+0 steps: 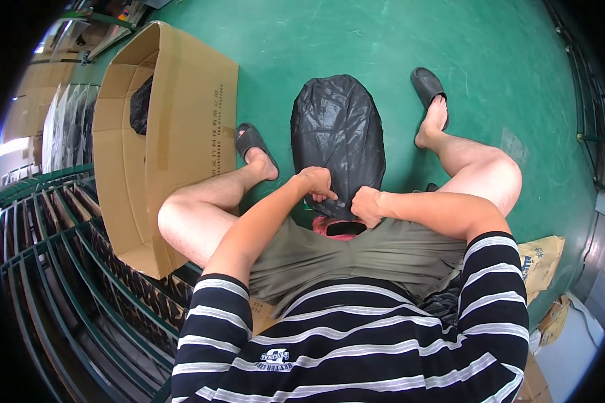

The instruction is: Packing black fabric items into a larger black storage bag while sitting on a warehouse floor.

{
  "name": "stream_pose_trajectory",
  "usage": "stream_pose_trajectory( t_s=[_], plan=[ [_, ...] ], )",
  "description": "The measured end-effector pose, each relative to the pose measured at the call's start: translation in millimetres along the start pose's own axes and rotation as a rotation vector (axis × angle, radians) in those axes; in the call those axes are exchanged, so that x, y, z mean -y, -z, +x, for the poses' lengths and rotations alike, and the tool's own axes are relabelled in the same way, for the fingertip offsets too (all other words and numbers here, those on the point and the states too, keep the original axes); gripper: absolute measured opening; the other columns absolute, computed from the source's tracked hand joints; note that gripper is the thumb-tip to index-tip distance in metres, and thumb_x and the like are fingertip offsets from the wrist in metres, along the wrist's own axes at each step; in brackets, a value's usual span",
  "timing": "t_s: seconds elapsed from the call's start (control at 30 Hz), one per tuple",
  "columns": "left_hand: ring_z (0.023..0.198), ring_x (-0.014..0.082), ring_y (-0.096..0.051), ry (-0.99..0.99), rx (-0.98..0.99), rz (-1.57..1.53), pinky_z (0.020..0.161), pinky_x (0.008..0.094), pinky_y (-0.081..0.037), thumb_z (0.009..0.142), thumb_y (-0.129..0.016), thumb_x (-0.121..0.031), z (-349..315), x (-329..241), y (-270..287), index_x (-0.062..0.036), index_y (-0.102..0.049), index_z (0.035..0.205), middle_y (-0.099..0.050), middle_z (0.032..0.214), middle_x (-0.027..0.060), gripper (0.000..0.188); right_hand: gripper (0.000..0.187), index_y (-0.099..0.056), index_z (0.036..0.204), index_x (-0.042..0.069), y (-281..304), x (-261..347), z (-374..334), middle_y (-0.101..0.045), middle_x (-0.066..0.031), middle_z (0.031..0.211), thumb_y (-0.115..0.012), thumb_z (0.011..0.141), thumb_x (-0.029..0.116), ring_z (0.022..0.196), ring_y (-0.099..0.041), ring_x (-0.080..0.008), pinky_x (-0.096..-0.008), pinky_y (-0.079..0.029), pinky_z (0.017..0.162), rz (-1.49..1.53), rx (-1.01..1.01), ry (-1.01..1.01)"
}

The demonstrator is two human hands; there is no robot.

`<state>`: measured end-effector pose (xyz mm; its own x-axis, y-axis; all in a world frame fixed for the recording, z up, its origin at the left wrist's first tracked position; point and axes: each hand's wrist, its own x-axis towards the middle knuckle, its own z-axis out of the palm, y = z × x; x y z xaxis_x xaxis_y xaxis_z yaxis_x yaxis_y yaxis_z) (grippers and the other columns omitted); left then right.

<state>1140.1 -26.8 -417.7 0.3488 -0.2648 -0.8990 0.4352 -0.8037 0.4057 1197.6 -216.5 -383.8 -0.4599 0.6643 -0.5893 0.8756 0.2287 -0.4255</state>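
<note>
A black plastic bag (337, 121), drawn over a long rounded shape, stands between my legs. What fills it is hidden. My left hand (318, 183) is closed at the near end of the bag, its fingers gripping the plastic. Just to the right and slightly nearer, my right hand (368, 205) pinches another part of that near edge. Below the two hands, a pink-red thing (325, 226) with a dark middle shows between the bag and my shorts; its kind is unclear.
A tall open cardboard box (198, 121) stands on the left, with black plastic (141, 107) inside. Beside it are green metal racks (54, 255) of flat panels. At the right lies a tan paper sack (541, 262). The floor (410, 40) is green.
</note>
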Motion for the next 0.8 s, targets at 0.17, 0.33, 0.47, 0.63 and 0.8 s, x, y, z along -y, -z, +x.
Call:
stream_pose_trajectory(
  t_s=[0.17, 0.33, 0.47, 0.63, 0.8],
  plan=[
    [0.064, 0.0114, -0.068, 0.006, -0.001, -0.020, 0.059, 0.0261, -0.053, 0.083, -0.068, -0.044, 2, -2, 1, -0.0046, -0.071, 0.071, -0.071, 0.070, 0.0011, 0.041, 0.026, -0.072, 0.080, 0.003, 19, -43, 9, -0.069, -0.0143, 0.079, -0.060, 0.066, 0.020, 0.079, -0.068, -0.0273, -0.0376, -0.052, 0.067, 0.603, 0.199, -0.128],
    [0.064, 0.0107, -0.068, 0.009, -0.011, -0.019, 0.060, 0.0258, -0.054, 0.082, -0.069, -0.044, -2, -2, 0, -0.0050, -0.071, 0.069, -0.071, 0.069, 0.0007, 0.041, 0.023, -0.072, 0.081, 0.004, 46, -83, -5, -0.071, -0.0095, 0.076, -0.056, 0.074, 0.019, 0.068, -0.068, -0.0218, -0.0353, -0.053, 0.065, 0.771, -0.118, -0.396],
    [0.064, 0.0108, -0.068, -0.033, -0.101, 0.035, 0.065, 0.0274, -0.054, 0.080, -0.068, -0.045, -13, -6, -4, -0.0079, -0.070, 0.065, -0.069, 0.065, -0.0011, 0.041, 0.019, -0.070, 0.071, 0.003, 16, -67, 2, -0.070, -0.0069, 0.070, -0.057, 0.074, 0.017, 0.065, -0.068, -0.0198, -0.0328, -0.055, 0.063, 0.656, 0.190, -0.388],
    [0.065, 0.0167, -0.067, -0.075, -0.289, 0.182, 0.067, 0.0330, -0.053, 0.077, -0.069, -0.046, -21, -7, -16, -0.0120, -0.070, 0.063, -0.067, 0.062, 0.0006, 0.037, 0.013, -0.071, 0.072, 0.004, 5, -49, 10, -0.070, -0.0079, 0.069, -0.060, 0.070, 0.009, 0.066, -0.069, -0.0192, -0.0321, -0.054, 0.063, 0.370, 0.230, -0.366],
    [0.069, 0.0271, -0.066, -0.156, -0.480, 0.200, 0.066, 0.0389, -0.052, 0.072, -0.071, -0.049, -22, 6, -31, -0.0122, -0.069, 0.064, -0.067, 0.068, 0.0091, 0.037, 0.013, -0.069, 0.063, 0.006, 6, -45, 10, -0.068, -0.0055, 0.063, -0.060, 0.069, 0.013, 0.070, -0.069, -0.0205, -0.0347, -0.054, 0.068, 0.325, 0.183, -0.351]
  ],
)
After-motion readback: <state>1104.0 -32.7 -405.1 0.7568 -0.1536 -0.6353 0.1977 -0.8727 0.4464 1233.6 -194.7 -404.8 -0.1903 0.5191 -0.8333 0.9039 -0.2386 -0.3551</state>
